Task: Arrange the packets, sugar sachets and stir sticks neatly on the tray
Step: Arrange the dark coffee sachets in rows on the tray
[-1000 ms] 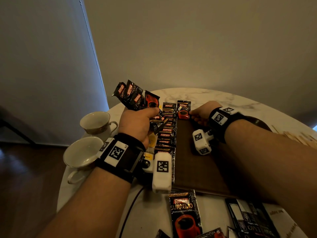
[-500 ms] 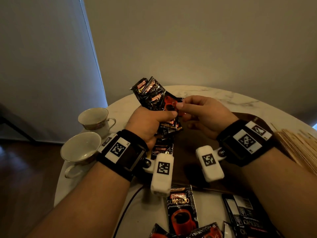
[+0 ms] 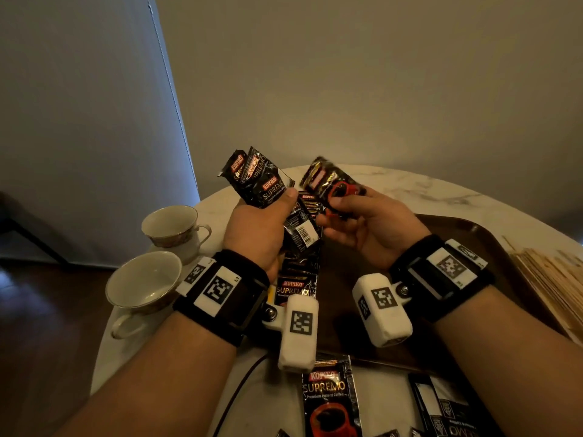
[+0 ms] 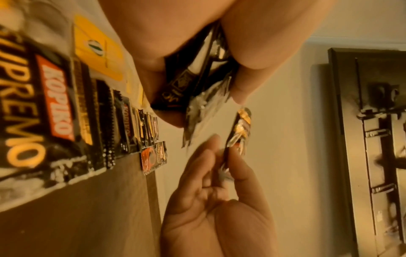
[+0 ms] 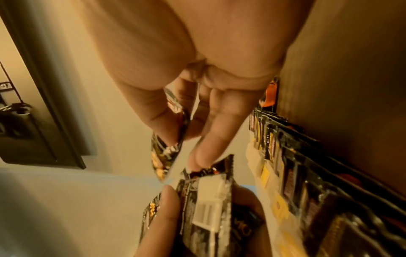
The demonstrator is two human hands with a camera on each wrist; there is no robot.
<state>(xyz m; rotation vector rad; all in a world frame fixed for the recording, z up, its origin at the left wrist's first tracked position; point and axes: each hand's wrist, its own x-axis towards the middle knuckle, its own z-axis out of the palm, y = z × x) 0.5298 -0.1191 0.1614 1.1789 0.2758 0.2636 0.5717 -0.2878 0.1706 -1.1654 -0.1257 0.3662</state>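
Note:
My left hand (image 3: 268,216) grips a fan of several black Kopiko coffee packets (image 3: 255,178) above the table. Beside it my right hand (image 3: 356,216) pinches a single black and red coffee packet (image 3: 331,184) between thumb and fingers, held apart from the fan. In the left wrist view that single packet (image 4: 240,128) is edge-on in the right hand's fingers (image 4: 204,161). Below the hands a row of overlapping packets (image 3: 296,279) runs along the left side of the dark brown tray (image 3: 473,241). Wooden stir sticks (image 3: 552,279) lie in a pile right of the tray.
Two white cups (image 3: 148,279) (image 3: 172,225) stand at the round marble table's left edge (image 3: 104,357). Loose coffee packets (image 3: 329,402) and dark sachets (image 3: 441,408) lie on the table in front of the tray. Yellow sachets (image 4: 98,48) sit left of the packet row.
My right hand left the far end of the packet row, came to the fan in my left hand and pulled one packet away from it. Both hands rose slightly.

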